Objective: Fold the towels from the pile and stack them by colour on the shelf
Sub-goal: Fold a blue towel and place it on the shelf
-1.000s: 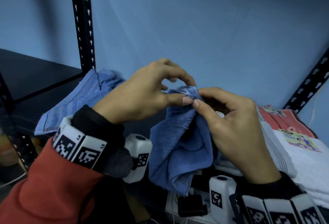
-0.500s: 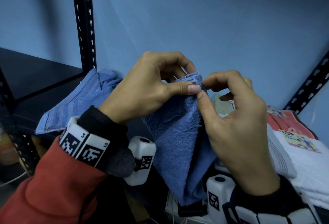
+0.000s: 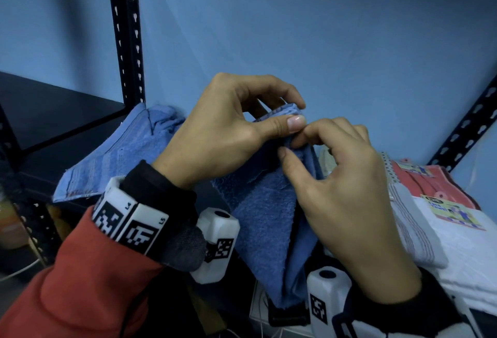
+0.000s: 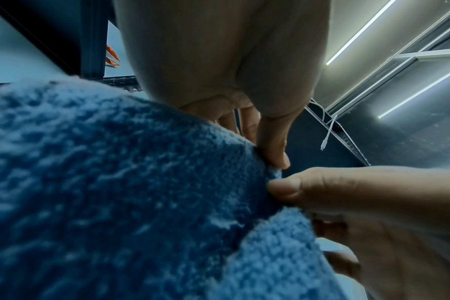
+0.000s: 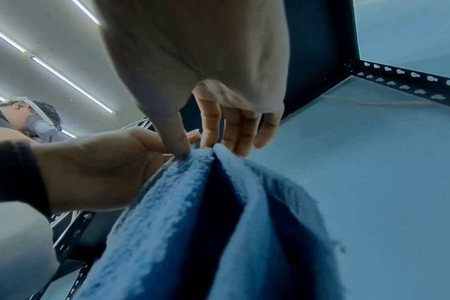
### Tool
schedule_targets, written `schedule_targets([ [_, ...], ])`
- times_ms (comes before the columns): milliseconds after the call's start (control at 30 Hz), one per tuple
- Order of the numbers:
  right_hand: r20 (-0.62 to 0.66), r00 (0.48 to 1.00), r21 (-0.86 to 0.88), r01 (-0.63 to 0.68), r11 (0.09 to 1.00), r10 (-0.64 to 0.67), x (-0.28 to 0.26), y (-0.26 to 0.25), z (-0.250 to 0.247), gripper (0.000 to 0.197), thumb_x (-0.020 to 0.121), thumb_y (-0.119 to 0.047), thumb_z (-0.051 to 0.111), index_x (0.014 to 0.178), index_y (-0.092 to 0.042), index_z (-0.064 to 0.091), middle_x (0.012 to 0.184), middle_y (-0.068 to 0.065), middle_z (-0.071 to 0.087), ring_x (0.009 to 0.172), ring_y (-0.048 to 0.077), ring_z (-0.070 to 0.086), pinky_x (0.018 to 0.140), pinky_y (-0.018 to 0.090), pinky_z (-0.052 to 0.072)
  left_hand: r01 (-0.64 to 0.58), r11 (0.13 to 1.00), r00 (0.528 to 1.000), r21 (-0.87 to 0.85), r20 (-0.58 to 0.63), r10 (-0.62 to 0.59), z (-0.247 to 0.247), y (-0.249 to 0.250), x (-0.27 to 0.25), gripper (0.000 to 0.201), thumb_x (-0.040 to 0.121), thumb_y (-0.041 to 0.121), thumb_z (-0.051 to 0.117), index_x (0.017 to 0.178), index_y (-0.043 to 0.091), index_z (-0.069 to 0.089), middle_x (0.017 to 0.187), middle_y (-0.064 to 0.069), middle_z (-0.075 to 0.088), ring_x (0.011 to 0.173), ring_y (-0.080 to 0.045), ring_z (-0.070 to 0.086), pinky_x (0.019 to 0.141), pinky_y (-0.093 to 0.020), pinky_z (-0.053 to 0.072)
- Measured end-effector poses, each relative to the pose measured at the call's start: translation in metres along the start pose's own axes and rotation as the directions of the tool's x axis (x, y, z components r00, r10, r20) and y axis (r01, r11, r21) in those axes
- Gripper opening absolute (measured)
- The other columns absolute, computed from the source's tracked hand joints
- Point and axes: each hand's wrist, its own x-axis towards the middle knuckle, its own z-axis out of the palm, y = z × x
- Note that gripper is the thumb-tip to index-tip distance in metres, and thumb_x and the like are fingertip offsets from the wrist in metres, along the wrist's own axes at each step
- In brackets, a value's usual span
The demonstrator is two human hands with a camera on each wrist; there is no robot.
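Fuzzy blue towel (image 3: 266, 219) hangs in soft folds, middle of frame, held up in air. Left hand (image 3: 223, 133) pinches top edge, thumb over fingers. Right hand (image 3: 341, 192) pinches same edge just beside, thumb and finger. Lighter blue ribbed towel (image 3: 107, 160) lies on dark shelf (image 3: 48, 120), left. White towels (image 3: 457, 257) stacked flat, lower right.

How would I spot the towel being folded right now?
Look at the black shelf rack against the blue wall; in front of it both hands meet. The dark blue towel hangs from their pinch, fluffier and deeper blue than the pale blue towel lying behind.
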Motion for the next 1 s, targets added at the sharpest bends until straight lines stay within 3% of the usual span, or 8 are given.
schedule_targets([
  [200,-0.018,0.998,-0.004,-0.061,0.998,0.061,0.0,-0.007,-0.003,0.02,0.086,-0.028,0.076,0.096,-0.025,0.058,0.093,-0.019,0.058,0.097,0.016,0.056,0.083,0.039,0.044,-0.006,0.999,0.999,-0.034,-0.045,0.005,-0.002,-0.002,0.001,0.016,0.091,0.02,0.076,0.105,0.012,0.075,0.092,-0.005,0.075,0.086,-0.029,0.071,0.081,-0.041,0.058],
  [300,0.029,0.997,-0.048,-0.066,0.997,0.068,0.0,-0.006,-0.001,0.013,0.086,-0.034,0.07,0.084,-0.024,0.061,0.084,-0.013,0.058,0.089,0.016,0.052,0.079,0.042,0.044,-0.011,1.0,0.999,-0.023,-0.052,0.01,-0.001,0.001,0.0,0.02,0.091,0.021,0.075,0.111,0.019,0.075,0.09,0.0,0.074,0.082,-0.025,0.069,0.074,-0.031,0.057],
  [433,0.183,0.979,-0.132,-0.062,0.989,0.086,-0.002,0.002,0.005,0.03,0.084,-0.031,0.061,0.063,-0.02,0.043,0.064,-0.009,0.045,0.077,0.02,0.046,0.07,0.045,0.04,-0.06,0.998,0.984,0.033,-0.164,0.065,-0.002,-0.002,0.002,0.015,0.094,0.018,0.071,0.109,0.019,0.076,0.095,0.007,0.073,0.077,-0.008,0.065,0.075,-0.028,0.055],
  [533,0.375,0.915,-0.274,-0.042,0.961,0.147,-0.003,0.01,0.005,0.037,0.089,-0.029,0.062,0.061,-0.021,0.039,0.063,-0.01,0.043,0.075,0.019,0.044,0.073,0.036,0.031,-0.084,0.993,0.941,0.08,-0.321,0.106,-0.022,-0.01,0.006,0.011,0.096,0.017,0.068,0.104,0.017,0.075,0.093,0.006,0.071,0.08,-0.004,0.061,0.076,-0.032,0.053],
  [633,0.528,0.812,-0.334,-0.072,0.94,0.25,-0.002,0.019,-0.002,0.037,0.093,-0.034,0.061,0.065,-0.017,0.045,0.061,-0.005,0.045,0.069,0.018,0.046,0.066,0.035,0.032,-0.045,0.986,0.883,0.16,-0.456,0.114,-0.058,-0.024,0.005,0.013,0.097,0.018,0.065,0.107,0.016,0.073,0.095,0.011,0.069,0.084,0.002,0.058,0.078,-0.015,0.044],
  [733,0.621,0.747,-0.219,-0.125,0.968,0.237,0.003,0.033,-0.013,0.026,0.093,-0.032,0.066,0.074,-0.017,0.061,0.061,0.0,0.049,0.062,0.014,0.048,0.062,0.04,0.042,0.053,0.963,0.838,0.266,-0.537,0.102,-0.094,-0.05,-0.004,0.016,0.097,0.025,0.063,0.108,0.021,0.074,0.101,-0.007,0.073,0.091,-0.003,0.061,0.09,-0.018,0.047],
  [867,0.539,0.823,0.032,-0.235,0.971,0.181,0.009,0.046,-0.025,0.007,0.09,-0.018,0.074,0.086,-0.013,0.076,0.076,0.006,0.071,0.07,0.01,0.059,0.068,0.04,0.05,0.28,0.88,0.882,0.383,-0.464,-0.079,-0.108,-0.095,-0.017,0.018,0.098,0.028,0.063,0.107,0.019,0.075,0.096,-0.012,0.073,0.091,-0.01,0.063,0.084,-0.013,0.042],
  [1000,0.352,0.903,0.124,-0.307,0.943,0.247,0.005,0.055,-0.021,0.017,0.084,-0.008,0.078,0.082,-0.024,0.077,0.076,-0.012,0.074,0.067,-0.003,0.063,0.063,0.014,0.047,0.472,0.749,0.875,0.465,-0.353,-0.333,-0.095,-0.129,-0.026,0.015,0.098,0.028,0.065,0.104,0.02,0.075,0.094,-0.01,0.072,0.093,-0.027,0.065,0.083,-0.028,0.043],
])
